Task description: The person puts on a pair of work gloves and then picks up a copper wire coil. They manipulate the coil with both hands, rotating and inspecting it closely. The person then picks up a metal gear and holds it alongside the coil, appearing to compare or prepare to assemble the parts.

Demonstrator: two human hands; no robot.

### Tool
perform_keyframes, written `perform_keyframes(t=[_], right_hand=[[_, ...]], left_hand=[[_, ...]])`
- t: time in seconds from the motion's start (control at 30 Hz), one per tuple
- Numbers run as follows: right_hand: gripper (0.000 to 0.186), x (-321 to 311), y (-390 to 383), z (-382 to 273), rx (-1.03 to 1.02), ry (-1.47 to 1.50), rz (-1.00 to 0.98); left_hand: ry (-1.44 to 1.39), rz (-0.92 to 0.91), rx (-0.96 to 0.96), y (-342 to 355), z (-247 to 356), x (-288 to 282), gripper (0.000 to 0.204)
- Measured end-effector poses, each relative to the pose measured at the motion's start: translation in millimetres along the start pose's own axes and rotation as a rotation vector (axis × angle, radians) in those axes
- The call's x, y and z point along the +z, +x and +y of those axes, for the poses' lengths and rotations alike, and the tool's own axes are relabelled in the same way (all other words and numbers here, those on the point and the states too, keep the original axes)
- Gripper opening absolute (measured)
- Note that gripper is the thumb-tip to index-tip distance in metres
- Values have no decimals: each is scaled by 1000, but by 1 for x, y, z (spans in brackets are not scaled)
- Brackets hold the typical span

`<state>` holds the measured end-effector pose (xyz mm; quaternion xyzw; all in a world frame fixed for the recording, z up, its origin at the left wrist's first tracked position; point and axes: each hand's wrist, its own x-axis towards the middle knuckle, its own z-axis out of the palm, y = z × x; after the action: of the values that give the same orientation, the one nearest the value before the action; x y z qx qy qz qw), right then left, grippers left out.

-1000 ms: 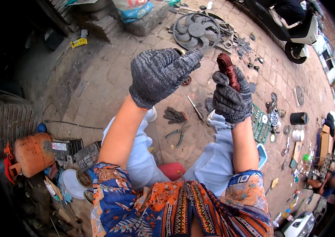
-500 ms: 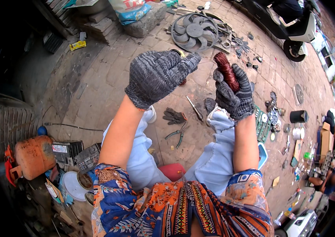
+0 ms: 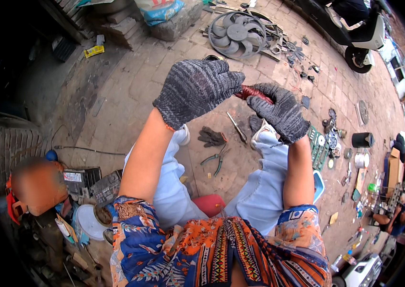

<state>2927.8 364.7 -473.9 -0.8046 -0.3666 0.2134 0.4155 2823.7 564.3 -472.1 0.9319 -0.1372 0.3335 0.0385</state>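
Dark grey knit gloves cover both of my hands, raised over the paving between my knees. My right hand (image 3: pixel 281 111) wraps a bundle of reddish-brown wire (image 3: pixel 250 91), which lies almost level with one end toward the left hand. Fingers curled, my left hand (image 3: pixel 200 88) meets that end at its fingertips; its palm side is hidden, and I cannot make out what it grips. A dark round rim (image 3: pixel 213 57) shows just beyond the left knuckles. Below the hands lie a spare glove (image 3: pixel 212 137), green-handled pliers (image 3: pixel 218 161) and a pointed tool (image 3: pixel 237 127).
A grey fan (image 3: pixel 237 32) lies among scattered parts at the far side. A green tool case (image 3: pixel 318 147) sits beside my right knee. At left are an orange tank (image 3: pixel 44 184), black batteries (image 3: pixel 82 182) and a white bucket lid (image 3: pixel 89 223). A scooter (image 3: pixel 355 33) stands far right.
My right hand has moved left and turned over, bringing the wire bundle from nearly upright to almost level against the left hand's fingertips. My left hand has barely shifted.
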Motion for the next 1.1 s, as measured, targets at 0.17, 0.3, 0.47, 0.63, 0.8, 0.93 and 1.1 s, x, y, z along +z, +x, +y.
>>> perform_keyframes(t=[0.17, 0.3, 0.47, 0.63, 0.8, 0.93, 1.1], right_hand=[[38, 1, -3, -4, -170, -26, -67], [39, 0, -3, -3, -170, -38, -91], [37, 4, -7, -14, -168, -60, -65], [35, 10, -5, -15, -217, -110, -6], [37, 13, -5, -15, -232, -90, 24], [37, 15, -4, -15, -225, -101, 23], [39, 19, -1, -10, -241, -93, 36]], left_hand=[[-144, -92, -92, -4, -4, 3, 22], [-344, -52, -121, -6, -7, 7, 23], [-528, -75, -151, -6, -10, 10, 22], [-710, -99, -207, -9, -12, 12, 20], [-815, -152, -281, -6, -12, 8, 19], [-820, -147, -276, -6, -11, 9, 18], [-872, -160, -314, -5, -8, 8, 18]])
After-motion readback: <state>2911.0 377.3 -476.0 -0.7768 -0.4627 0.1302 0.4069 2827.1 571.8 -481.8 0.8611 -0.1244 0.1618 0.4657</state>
